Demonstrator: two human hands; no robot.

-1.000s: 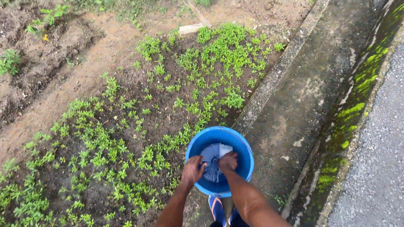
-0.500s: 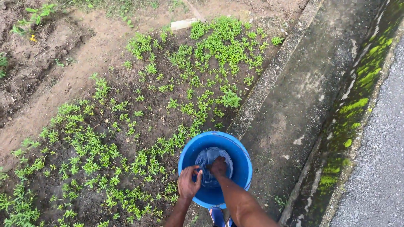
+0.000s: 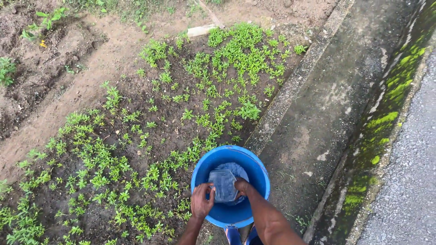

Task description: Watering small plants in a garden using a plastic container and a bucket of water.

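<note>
Status: both hands are closed on a blue-grey plastic bag (image 3: 224, 183) held inside the blue bucket (image 3: 260, 174), left hand (image 3: 201, 202) at the bag's near-left edge, right hand (image 3: 241, 185) on its right side. Bucket sits at the edge of the seedling bed (image 3: 150, 131), beside the concrete kerb (image 3: 290, 88). Judged approx. mid-step: bag gripped but not yet clear of the bucket; contents can't be made out.

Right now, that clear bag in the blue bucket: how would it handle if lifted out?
Probably floppy: the clear plastic bag looks soft and wrinkled between the left hand and right hand. Likely slippery, since it looks glossy and possibly wet. Weight is hard to judge; it bulges as if filled, so it may sag when raised from the blue bucket.
</note>
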